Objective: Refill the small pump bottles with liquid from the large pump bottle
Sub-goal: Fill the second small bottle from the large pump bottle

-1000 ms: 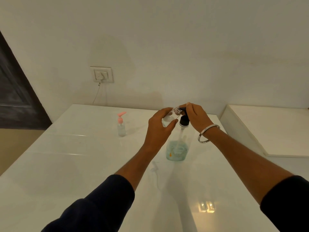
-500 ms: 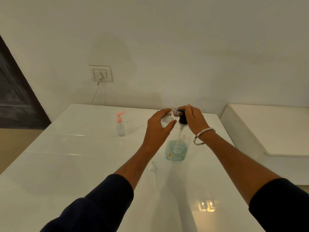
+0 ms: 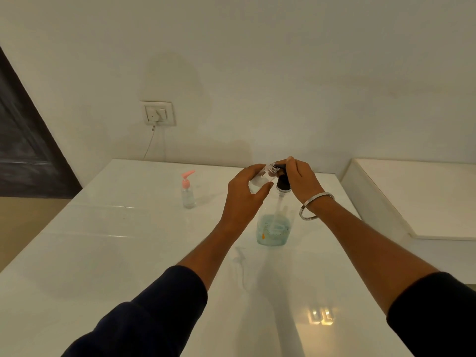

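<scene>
Small bottle (image 3: 260, 177), clear and uncapped, held tilted above the bench (image 3: 128, 253), its open neck turned toward 3 o'clock and set against the spout of the large bottle (image 3: 274, 225). The left hand (image 3: 244, 199) grips the small bottle, fingers and thumb curled round its body. The large bottle stands upright on the bench just at 5 o'clock of the small one; a shallow layer of pale blue-green liquid lies in its base, and a dip tube runs up to the black pump head (image 3: 283, 181). The right hand (image 3: 301, 179) rests on the pump head from 3 o'clock, fingers curled over its top; a metal bangle (image 3: 315, 206) circles that wrist.

Step in hand, as judged: dispensing liquid from the large bottle into the small one. Whether liquid is flowing cannot be told. The next move calls for a firm downward press on the pump head while the neck stays aligned with the spout; a slip would spill onto the bench.

A second small bottle (image 3: 188, 191) with a pink pump stands well apart at 9 o'clock. A loose clear pump (image 3: 240, 264) lies on the bench at 6 o'clock. A wall socket (image 3: 158, 113) sits at 11 o'clock.
</scene>
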